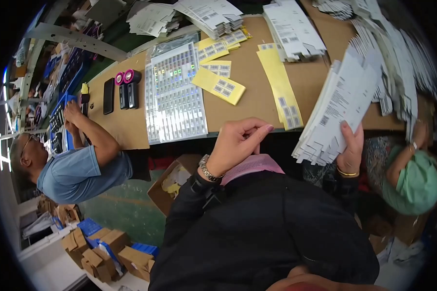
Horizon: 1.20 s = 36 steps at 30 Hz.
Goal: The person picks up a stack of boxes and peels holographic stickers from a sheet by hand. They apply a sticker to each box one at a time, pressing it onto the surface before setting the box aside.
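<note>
My right hand [352, 148] grips a fanned stack of flat white cartons [342, 99] by its lower right side, thumb on top. Printed text and a small barcode label show on the upper carton. My left hand [239, 144] hovers at the table's front edge, left of the stack. Its fingers are curled and its thumb points right; I see nothing held in it. Ahead of that hand lie a yellow label sheet [219, 86] and a long yellow label strip [277, 80], both partly covered with white barcode stickers.
Shiny sticker sheets [176, 92] lie left on the brown table. Beyond are a black phone [109, 96], two pink-cored rolls [124, 77] and more white carton stacks [294, 29]. A person in blue [82, 169] works at left; another in green [412, 182] sits at right.
</note>
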Available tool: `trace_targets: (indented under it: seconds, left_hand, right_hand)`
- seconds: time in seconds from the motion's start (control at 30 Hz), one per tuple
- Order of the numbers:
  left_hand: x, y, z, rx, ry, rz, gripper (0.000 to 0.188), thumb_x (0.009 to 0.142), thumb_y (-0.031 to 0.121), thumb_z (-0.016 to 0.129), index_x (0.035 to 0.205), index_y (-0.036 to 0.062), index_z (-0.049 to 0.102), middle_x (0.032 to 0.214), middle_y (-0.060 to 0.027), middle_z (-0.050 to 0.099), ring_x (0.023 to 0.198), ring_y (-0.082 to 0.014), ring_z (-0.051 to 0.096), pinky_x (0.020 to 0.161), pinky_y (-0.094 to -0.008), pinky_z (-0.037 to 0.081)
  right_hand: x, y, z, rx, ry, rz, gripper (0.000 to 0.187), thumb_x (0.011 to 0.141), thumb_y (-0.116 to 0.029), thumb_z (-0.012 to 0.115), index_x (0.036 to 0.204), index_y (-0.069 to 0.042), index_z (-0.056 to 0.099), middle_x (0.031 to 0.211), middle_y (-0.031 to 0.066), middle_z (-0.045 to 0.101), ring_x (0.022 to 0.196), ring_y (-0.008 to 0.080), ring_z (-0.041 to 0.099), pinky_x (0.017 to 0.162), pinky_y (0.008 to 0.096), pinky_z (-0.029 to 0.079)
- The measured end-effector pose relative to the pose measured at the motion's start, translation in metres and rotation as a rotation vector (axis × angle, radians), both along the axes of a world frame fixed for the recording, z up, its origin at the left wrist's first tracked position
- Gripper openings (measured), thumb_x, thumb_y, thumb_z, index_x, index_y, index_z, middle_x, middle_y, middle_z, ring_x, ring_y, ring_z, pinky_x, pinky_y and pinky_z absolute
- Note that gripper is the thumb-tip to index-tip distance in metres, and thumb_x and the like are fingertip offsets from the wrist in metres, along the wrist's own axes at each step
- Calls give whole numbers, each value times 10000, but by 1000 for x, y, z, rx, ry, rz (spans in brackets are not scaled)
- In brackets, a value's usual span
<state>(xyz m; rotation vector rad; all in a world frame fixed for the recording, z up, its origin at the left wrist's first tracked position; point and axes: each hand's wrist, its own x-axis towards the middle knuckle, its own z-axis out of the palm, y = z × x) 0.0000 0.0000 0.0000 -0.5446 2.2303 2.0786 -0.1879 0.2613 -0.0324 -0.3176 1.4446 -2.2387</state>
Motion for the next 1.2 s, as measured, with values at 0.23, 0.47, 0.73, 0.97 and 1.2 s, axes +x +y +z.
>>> trace_targets:
  seconds: [0.23, 0.47, 0.73, 0.97, 1.2]
  left_hand:
    - [25, 52, 66, -615, 834, -202, 305, 877, 59, 812, 1177, 47, 760, 751, -60, 697, 577, -167, 646, 513, -280, 463]
    - [42, 91, 121, -794, 1398, -174, 414, 728, 148, 734, 1142, 154, 725, 689, -12, 512, 496, -139, 515, 414, -328, 377]
    - [58, 61, 129, -645, 1094, -134, 324, 805, 89, 711, 1126, 66, 751, 673, -56, 589, 519, -189, 565, 452, -313, 407]
    - [46, 61, 83, -377, 731, 87, 265, 937, -25, 668, 1188, -2, 751, 677, -65, 652, 560, -172, 615, 515, -277, 458]
    - [17, 42, -20, -425, 359, 53, 211, 1018, 50, 663, 1210, 17, 744, 748, -31, 682, 611, -80, 605, 557, -239, 472]
  right_hand:
    - [61, 43, -9, 165, 94, -119, 612, 972, -112, 734, 1485, 9, 425, 1372, 158, 626, 1218, 234, 629, 1042, 373, 507]
    - [92, 59, -15, 244, 85, -195, 582, 958, -26, 721, 1458, 21, 427, 1381, 169, 609, 1240, 241, 624, 1049, 371, 514]
    - [85, 71, -13, 274, 115, -223, 623, 975, -96, 730, 1498, 10, 409, 1361, 169, 622, 1207, 234, 637, 1022, 357, 524]
    - [48, 60, -19, 393, 366, -239, 654, 974, -85, 730, 1527, 20, 398, 1335, 162, 629, 1184, 217, 639, 1010, 347, 524]
    - [-12, 47, -1, 323, 866, -518, 602, 947, -55, 761, 1452, 35, 446, 1307, 155, 637, 1164, 193, 631, 1001, 334, 514]
